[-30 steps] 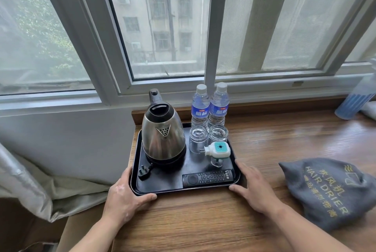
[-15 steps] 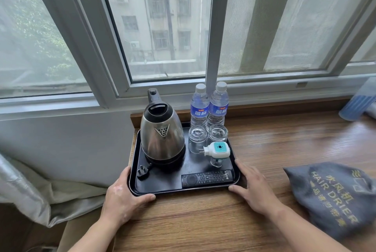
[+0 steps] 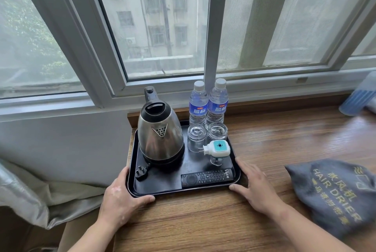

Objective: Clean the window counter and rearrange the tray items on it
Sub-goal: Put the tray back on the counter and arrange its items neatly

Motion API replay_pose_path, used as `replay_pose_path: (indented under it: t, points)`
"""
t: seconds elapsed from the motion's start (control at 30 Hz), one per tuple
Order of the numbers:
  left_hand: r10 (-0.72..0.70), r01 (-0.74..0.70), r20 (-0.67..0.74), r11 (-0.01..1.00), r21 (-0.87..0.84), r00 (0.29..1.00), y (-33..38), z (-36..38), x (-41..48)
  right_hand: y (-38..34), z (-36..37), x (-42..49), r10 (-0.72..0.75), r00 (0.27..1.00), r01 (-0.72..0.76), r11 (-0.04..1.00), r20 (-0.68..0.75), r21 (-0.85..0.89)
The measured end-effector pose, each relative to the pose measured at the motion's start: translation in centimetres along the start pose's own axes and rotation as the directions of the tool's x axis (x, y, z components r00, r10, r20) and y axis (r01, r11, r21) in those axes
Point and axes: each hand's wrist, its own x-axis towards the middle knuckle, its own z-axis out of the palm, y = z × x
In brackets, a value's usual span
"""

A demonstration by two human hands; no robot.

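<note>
A black tray (image 3: 158,183) sits at the left end of the wooden window counter (image 3: 203,223). It carries a steel kettle (image 3: 160,135) with its plug (image 3: 140,172), two water bottles (image 3: 207,105), two upturned glasses (image 3: 205,132), a white-and-teal plug-in device (image 3: 218,147) and a black remote (image 3: 207,177). My left hand (image 3: 120,198) cups the tray's front left corner, thumb along the front rim. At the front right corner lies my right hand (image 3: 256,186), fingers straight against the right rim. The tray rests flat on the counter.
A grey hair-drier bag (image 3: 333,194) lies on the counter to the right. A pale blue bottle (image 3: 358,97) leans at the far right by the window frame. A grey curtain (image 3: 24,190) hangs left of the counter's end.
Both hands stay at the tray's front corners and the tray keeps its place. Only my view has shifted slightly.
</note>
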Motion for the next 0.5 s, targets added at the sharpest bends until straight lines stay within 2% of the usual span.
replay_pose_path:
  t: [0.17, 0.27, 0.37, 0.5]
  points:
    - [-0.024, 0.023, 0.030, 0.999, 0.031, 0.999, 0.4, -0.5, -0.2, -0.1, 0.0, -0.2, -0.002, 1.000, 0.002, 1.000, 0.002, 0.002]
    - [-0.012, 0.013, -0.055, 0.999, 0.031, 0.998, 2.5, -1.4, -0.6, -0.7, -0.7, -0.9, -0.009, 0.999, 0.011, 0.998, -0.035, 0.063]
    - [0.118, -0.120, -0.109, 0.993, -0.014, 0.987, 7.1, -1.4, -1.4, -1.1, -2.6, -2.4, -0.001, 0.998, 0.008, 0.994, -0.067, 0.105]
    - [0.295, -0.296, -0.025, 0.949, -0.110, 0.955, 13.8, 2.2, -2.6, -0.5, -6.9, -4.7, -0.005, 0.996, 0.020, 0.987, -0.094, 0.159]
